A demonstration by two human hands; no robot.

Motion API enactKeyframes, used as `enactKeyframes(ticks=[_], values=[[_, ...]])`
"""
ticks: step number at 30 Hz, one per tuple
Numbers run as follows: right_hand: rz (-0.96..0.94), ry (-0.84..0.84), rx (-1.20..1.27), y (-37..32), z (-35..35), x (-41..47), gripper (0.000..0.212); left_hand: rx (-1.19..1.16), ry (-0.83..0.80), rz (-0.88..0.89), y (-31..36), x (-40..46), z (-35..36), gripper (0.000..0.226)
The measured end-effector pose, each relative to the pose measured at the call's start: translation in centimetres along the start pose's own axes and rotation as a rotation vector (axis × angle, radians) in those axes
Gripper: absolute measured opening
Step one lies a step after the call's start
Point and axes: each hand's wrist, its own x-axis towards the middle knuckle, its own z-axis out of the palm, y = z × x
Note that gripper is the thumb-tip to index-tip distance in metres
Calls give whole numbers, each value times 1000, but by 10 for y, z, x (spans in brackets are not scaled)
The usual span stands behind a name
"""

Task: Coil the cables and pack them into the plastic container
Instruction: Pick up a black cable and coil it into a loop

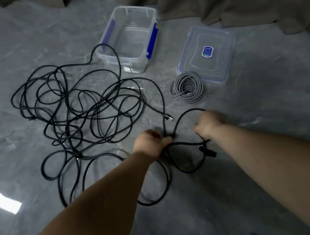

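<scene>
Black cable is lying sprawled in loose loops on the grey floor, mostly beyond and to the left of the grip. Left hand is pinching gathered strands, probably anchoring the coil, while right hand, blurred, is curling round a loop arching between them. Its metal plug is pointing right, just beyond the grip. Farther off, plastic container is standing open, awaiting coils.
</scene>
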Motion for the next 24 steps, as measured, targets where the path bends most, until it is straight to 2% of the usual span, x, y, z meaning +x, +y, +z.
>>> enactKeyframes(ticks=[2, 5, 8, 14, 16, 18, 22, 24], values=[[-34, -126, 103, 10, 5, -1, 37, 166, -17, 19, 5, 1, 5, 27], [-13, -282, 511, 14, 11, -9, 4, 173, 26, 38, 9, 5, 1, 17], [7, -393, 889, 4, 3, -20, 14, 36, 113, 79, 14, 7, -18, 17], [-154, -544, 1231, -32, -39, -34, 17, -231, 175, 94, 22, 4, -77, 17], [-228, -565, 1250, -46, -53, -37, 16, -283, 183, 94, 23, -2, -101, 20], [-260, -571, 1192, -56, -62, -40, 15, -195, 199, 109, 22, -7, -124, 25], [-292, -559, 857, -76, -70, -43, 10, 70, 194, 162, 13, -14, -166, 22], [-293, -490, 755, -87, -71, -44, 12, 130, 208, 179, 6, -15, -181, 19]])
